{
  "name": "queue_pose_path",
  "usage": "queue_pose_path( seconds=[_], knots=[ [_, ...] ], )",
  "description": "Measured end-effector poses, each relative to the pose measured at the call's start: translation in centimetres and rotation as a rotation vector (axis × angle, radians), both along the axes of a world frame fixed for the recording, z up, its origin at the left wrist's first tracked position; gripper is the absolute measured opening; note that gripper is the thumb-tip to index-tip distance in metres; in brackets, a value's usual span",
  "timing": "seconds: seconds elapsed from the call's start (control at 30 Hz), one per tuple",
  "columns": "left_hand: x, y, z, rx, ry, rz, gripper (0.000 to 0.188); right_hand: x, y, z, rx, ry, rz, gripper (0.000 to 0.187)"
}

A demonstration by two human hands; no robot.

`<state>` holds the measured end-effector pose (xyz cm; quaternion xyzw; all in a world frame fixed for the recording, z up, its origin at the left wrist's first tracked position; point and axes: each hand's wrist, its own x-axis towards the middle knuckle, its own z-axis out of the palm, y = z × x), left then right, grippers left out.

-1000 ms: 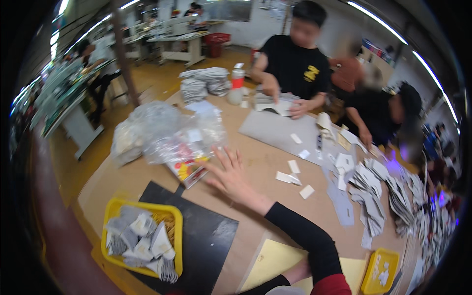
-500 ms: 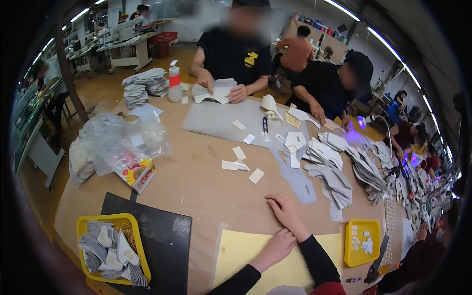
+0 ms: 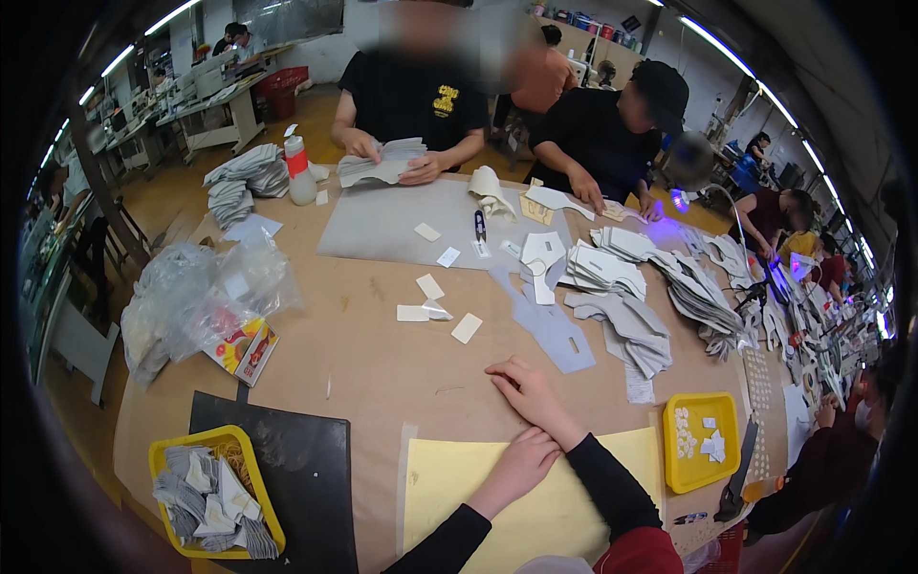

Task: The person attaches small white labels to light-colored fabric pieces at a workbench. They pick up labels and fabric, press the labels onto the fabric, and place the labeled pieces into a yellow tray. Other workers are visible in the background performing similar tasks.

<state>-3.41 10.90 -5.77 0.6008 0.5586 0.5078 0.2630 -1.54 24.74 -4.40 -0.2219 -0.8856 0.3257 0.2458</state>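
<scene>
Over the yellow sheet (image 3: pixel 449 497) on the desk (image 3: pixel 382 373), I see the left hand (image 3: pixel 526 461) against the wrist of the right hand (image 3: pixel 526 390), its grip unclear; beyond the sheet, that right hand lies loose, empty.

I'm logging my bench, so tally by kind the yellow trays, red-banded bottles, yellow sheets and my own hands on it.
Yellow trays: 2
Red-banded bottle: 1
Yellow sheet: 1
Left hand and right hand: 2
Total: 6
</scene>
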Motion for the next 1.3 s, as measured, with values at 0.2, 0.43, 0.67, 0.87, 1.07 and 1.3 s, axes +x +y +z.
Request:
queue_pose_path(
  seconds=[0.2, 0.43, 0.67, 0.87, 1.07, 1.3],
  knots=[
    [-0.12, -0.04, -0.11, 0.008, 0.048, -0.023, 0.017, 0.18, -0.03, -0.22, -0.026, -0.022, -0.014, 0.017],
    [-0.23, 0.06, -0.17, 0.032, 0.052, -0.039, 0.018, 0.16, 0.02, -0.34, -0.078, 0.01, 0.001, 0.015],
    [-0.08, -0.07, -0.07, 0.011, 0.001, -0.033, 0.017, 0.01, 0.1, -0.47, -0.063, -0.005, 0.004, 0.016],
    [-0.09, -0.01, 0.09, 0.005, 0.001, -0.031, 0.017, 0.0, 0.07, -0.34, -0.064, 0.015, 0.004, 0.016],
    [-0.13, -0.13, 0.38, 0.006, -0.006, -0.031, 0.017, -0.02, 0.11, -0.39, -0.04, 0.013, 0.0, 0.016],
    [0.12, 0.08, -0.3, 0.029, 0.005, -0.012, 0.017, 0.05, 0.09, -0.09, -0.1, 0.005, 0.007, 0.016]
  ],
)
